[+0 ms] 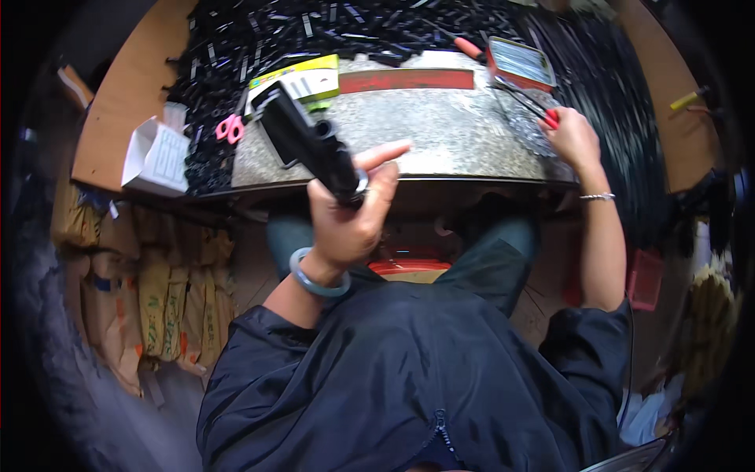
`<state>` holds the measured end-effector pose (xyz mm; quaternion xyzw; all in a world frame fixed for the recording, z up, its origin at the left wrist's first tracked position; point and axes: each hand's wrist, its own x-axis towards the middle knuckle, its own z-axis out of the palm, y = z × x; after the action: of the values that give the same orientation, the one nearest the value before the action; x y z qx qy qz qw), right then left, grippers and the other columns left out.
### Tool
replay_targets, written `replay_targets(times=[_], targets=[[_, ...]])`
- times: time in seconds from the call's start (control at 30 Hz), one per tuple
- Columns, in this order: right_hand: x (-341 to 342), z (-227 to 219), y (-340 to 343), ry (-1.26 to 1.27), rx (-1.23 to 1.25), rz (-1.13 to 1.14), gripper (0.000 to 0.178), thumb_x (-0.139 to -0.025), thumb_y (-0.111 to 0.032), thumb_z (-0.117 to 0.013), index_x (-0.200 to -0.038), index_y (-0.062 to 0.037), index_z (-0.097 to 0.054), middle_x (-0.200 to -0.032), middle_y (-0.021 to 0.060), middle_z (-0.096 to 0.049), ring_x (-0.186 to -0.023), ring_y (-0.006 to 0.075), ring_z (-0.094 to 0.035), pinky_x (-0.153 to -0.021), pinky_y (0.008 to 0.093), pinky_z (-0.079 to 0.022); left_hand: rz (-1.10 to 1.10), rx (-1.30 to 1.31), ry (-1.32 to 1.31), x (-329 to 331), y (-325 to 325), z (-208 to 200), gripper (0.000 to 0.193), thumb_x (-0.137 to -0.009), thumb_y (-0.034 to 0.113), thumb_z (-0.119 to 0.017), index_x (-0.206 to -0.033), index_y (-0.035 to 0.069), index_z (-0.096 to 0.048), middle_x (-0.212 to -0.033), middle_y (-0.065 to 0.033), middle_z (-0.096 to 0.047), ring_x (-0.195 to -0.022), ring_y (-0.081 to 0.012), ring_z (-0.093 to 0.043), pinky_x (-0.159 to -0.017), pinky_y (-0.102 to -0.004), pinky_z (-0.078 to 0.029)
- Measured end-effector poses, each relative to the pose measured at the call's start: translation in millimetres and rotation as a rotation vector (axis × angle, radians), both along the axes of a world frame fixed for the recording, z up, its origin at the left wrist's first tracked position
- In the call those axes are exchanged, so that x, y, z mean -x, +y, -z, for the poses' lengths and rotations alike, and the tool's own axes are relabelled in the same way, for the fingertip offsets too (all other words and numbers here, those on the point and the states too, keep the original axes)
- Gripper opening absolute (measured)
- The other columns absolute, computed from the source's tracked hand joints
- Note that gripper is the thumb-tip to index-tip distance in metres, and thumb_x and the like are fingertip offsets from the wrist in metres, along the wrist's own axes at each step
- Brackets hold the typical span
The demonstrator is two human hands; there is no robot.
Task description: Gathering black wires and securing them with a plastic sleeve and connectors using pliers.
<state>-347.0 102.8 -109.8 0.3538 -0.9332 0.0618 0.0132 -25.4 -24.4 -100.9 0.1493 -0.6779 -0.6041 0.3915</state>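
My left hand (350,220) is closed round the lower end of a black assembly (292,130), held up over the table's front edge. The assembly has a long, blocky body and short round tubes at its side; a silvery ring shows near my fingers, and my index finger points away to the right. Over at the right, my right hand (576,141) grips a red-handled tool (523,98) with a thin, dark front part, whose exact kind I cannot make out. Its tip reaches beside a red-rimmed box (519,63) of thin, silvery pieces. Clear plastic film (528,130) lies under the tool.
A red bar (406,79) lies across the speckled work board (440,126). A yellow-and-white box (318,75), pink scissors (230,128) and a white carton (157,157) stand to the left. Black parts (259,31) heap behind; long black strips (609,102) fill the right.
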Motion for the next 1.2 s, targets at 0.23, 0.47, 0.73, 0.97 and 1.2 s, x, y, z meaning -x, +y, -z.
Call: replay_targets(times=[0.23,0.47,0.73,0.97,1.2], targets=[[6,8,-1,0.036,-0.038,0.013,0.03,-0.078,-0.031,-0.069,-0.091,-0.0044,-0.065,-0.086,0.0168,-0.065,-0.085,0.032,-0.063,-0.072,0.0399,-0.049,0.057,-0.049,0.041,4,1,-5,0.023,-0.092,0.003,-0.052,-0.113,-0.003,-0.059,-0.054,0.0068,-0.045,-0.042,0.0004,-0.034,-0.038,-0.0165,-0.025],[-4,-2,-11,0.015,-0.086,0.017,0.025,-0.081,-0.027,-0.064,-0.096,-0.0074,-0.065,-0.091,0.0157,-0.065,-0.088,0.0329,-0.062,-0.074,0.0411,-0.049,0.044,-0.049,0.018,2,1,-5,0.024,-0.092,0.005,-0.053,-0.113,-0.002,-0.059,-0.054,0.0067,-0.045,-0.042,0.0004,-0.034,-0.038,-0.0166,-0.025],[4,11,-2,0.112,0.023,-0.076,0.024,-0.082,-0.029,-0.062,-0.092,-0.007,-0.063,-0.088,0.0164,-0.065,-0.085,0.0346,-0.062,-0.07,0.0433,-0.048,0.064,-0.085,0.011,5,4,-7,0.023,-0.091,0.006,-0.054,-0.112,-0.002,-0.059,-0.054,0.0068,-0.045,-0.042,0.0004,-0.034,-0.038,-0.0166,-0.024],[-82,-15,-2,-0.046,0.937,-0.545,0.009,-0.083,-0.009,-0.065,-0.084,-0.0021,-0.06,-0.071,0.0071,-0.059,-0.061,0.0191,-0.055,-0.056,0.0268,-0.043,0.058,-0.03,-0.036,14,10,-7,0.023,-0.091,0.005,-0.055,-0.112,-0.003,-0.06,-0.053,0.0083,-0.044,-0.043,0.0011,-0.034,-0.04,-0.0172,-0.024],[-192,-20,-28,-0.127,1.269,-0.952,0.016,-0.075,-0.005,-0.073,-0.085,0.0003,-0.062,-0.073,0.0102,-0.06,-0.062,0.0182,-0.057,-0.053,0.0262,-0.044,0.173,-0.027,0.037,17,18,0,0.026,-0.088,0.005,-0.058,-0.111,-0.009,-0.058,-0.093,-0.0111,-0.065,-0.08,-0.0103,-0.061,-0.072,-0.0228,-0.05]])
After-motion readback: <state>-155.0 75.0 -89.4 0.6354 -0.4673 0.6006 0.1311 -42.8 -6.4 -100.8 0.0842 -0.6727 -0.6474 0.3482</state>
